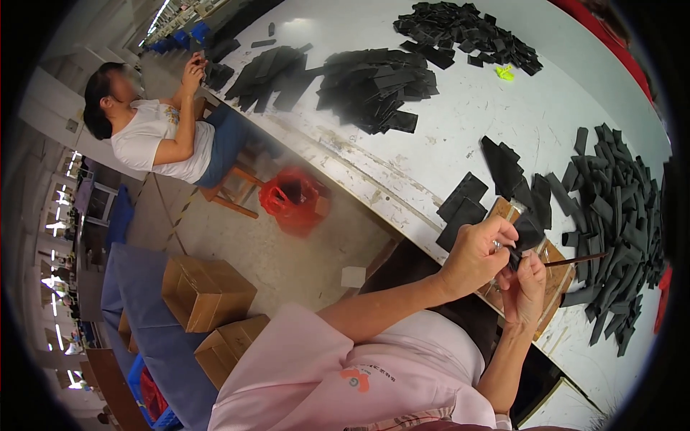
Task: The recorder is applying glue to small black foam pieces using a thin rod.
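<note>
Over a brown wooden board (553, 284) at the table's near edge, my two hands work close together. My left hand (471, 258) is closed, thumb and fingers pinched on a small black fabric piece (530, 230). Right beside it, my right hand (525, 287) pinches the lower part of the same piece. A thin dark stick (578, 259) points away to the right next to my right fingers; whether I hold it cannot be made out. Flat black pieces (463, 205) lie left of the hands, with more just beyond them (503, 167).
Narrow black rolled pieces (618, 223) form a large pile at right. Flat black piles (374, 86) lie farther along the white table (438, 108), near a small yellow-green item (505, 72). A seated person (169, 136), a red plastic bag (293, 201) and cardboard boxes (208, 293) are at left.
</note>
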`<move>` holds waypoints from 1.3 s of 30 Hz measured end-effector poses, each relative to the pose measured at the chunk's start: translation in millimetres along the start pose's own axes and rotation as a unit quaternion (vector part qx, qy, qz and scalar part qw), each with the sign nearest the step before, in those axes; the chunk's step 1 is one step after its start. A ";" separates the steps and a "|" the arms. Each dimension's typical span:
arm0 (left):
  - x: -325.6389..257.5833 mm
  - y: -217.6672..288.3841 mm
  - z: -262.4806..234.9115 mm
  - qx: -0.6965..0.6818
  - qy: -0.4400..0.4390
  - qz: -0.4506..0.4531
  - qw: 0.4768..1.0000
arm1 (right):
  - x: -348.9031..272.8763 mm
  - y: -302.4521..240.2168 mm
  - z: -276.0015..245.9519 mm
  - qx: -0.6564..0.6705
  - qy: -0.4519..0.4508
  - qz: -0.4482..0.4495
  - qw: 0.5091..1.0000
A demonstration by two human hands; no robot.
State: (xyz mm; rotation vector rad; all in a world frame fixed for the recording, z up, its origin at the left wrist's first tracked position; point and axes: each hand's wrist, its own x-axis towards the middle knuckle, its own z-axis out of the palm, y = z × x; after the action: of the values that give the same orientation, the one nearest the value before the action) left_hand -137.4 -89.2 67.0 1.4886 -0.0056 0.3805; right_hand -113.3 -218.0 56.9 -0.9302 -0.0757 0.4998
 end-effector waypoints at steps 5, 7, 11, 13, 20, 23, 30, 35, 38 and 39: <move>-2.9 15.6 -8.4 -0.452 -0.244 -0.255 0.819 | -9.4 2.4 -15.8 0.008 0.019 -0.017 1.000; -7.3 13.3 -8.2 -0.590 -0.308 -0.287 0.689 | -14.5 0.9 -10.4 -0.009 -0.009 -0.093 0.996; -13.9 45.9 3.4 0.066 -0.103 0.044 0.992 | -10.7 -8.6 -16.1 -0.046 -0.073 -0.149 0.985; -14.6 30.8 14.5 0.055 0.030 0.141 0.988 | -9.4 -10.6 -3.7 -0.107 -0.030 -0.194 0.975; -18.0 16.5 14.1 0.003 0.077 0.010 0.997 | -3.9 -5.2 -1.7 -0.365 0.060 -0.256 0.893; -21.4 37.0 -1.7 -0.060 0.106 -0.033 0.992 | 0.4 -5.5 -2.9 -0.401 0.051 -0.142 0.904; -17.0 16.1 -12.3 -0.353 0.042 -0.086 0.931 | 13.4 2.7 -5.2 -0.203 -0.040 -0.091 0.974; -36.2 28.3 -17.5 -0.473 -0.158 -0.196 0.844 | 30.1 24.4 -47.7 -0.088 -0.176 0.039 0.980; -49.0 34.6 -9.2 -0.529 -0.319 -0.181 0.765 | 20.4 30.6 -56.5 -0.044 -0.229 0.045 0.971; -50.1 34.4 -3.3 -0.546 -0.381 -0.182 0.724 | 15.5 29.6 -63.5 -0.030 -0.236 0.039 0.971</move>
State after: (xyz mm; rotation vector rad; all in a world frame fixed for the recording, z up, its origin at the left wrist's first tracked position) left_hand -193.9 -97.1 88.3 0.3297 -0.5083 -0.5432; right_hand -93.5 -244.1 -7.0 -0.8605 -0.4890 0.7881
